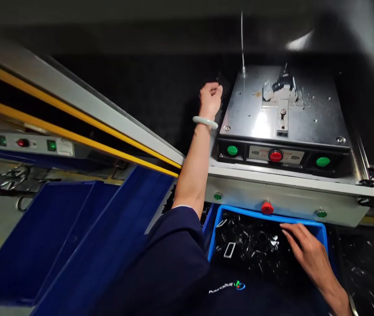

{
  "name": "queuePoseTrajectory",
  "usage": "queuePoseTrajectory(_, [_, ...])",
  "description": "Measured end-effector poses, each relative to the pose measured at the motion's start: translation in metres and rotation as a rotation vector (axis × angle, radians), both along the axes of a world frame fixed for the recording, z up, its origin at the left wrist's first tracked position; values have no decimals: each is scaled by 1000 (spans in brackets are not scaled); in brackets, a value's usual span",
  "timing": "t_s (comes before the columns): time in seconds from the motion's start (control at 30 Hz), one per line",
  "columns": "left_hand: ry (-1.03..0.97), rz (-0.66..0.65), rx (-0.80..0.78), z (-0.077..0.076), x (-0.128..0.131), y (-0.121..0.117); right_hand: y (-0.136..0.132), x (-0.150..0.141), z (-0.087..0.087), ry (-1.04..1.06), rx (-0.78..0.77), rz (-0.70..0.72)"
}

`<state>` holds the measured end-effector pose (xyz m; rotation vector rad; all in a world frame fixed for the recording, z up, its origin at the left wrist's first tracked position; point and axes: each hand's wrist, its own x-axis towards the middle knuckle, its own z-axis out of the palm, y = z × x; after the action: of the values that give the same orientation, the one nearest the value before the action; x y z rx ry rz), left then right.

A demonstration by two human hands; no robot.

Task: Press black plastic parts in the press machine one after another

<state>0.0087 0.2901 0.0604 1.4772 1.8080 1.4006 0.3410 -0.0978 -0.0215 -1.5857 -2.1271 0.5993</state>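
Your left hand (211,98) curls beside the steel plate (246,107), though I can't tell if it's clamped on anything; your right hand (309,250), fingers apart, is over black parts (252,245) in the blue bin (213,237); a dark piece (284,83) sits in the plate's fixture (283,116)

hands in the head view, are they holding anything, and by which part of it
Left hand, curled beside the machine: cannot tell. Right hand, over the blue bin: nothing visibly held.
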Motion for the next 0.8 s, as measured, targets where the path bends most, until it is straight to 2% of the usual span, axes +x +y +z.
queuePoseTrajectory(0.07, [33,-47,60,11,5,-68,1,-1,3,-4,-15,7])
queuePoseTrajectory(0.17, [204,-166,313,15,23,-195,1,1,5,-6,-23,11])
queuePoseTrajectory(0.2, [231,-206,306,10,28,-235,0,2,6,-7,-25,10])
queuePoseTrajectory(0.27, [259,-315,144,-10,34,-299,-3,3,6,-7,-32,7])
queuePoseTrajectory(0.33, [346,-359,-37,-37,34,-340,-6,2,7,-1,-41,3])
queuePoseTrajectory(0.43, [583,-319,-211,-69,29,-374,-10,-1,7,4,-64,1])
queuePoseTrajectory(0.5, [749,-254,-272,-78,28,-389,-12,-3,6,0,-72,2])
queuePoseTrajectory(0.57, [845,-205,-317,-80,29,-402,-13,-4,6,-8,-74,6])
queuePoseTrajectory(0.67, [801,-188,-350,-81,30,-417,-13,-5,4,-14,-75,16])
queuePoseTrajectory(0.8, [559,-182,-373,-86,27,-430,-12,-6,2,-6,-79,32])
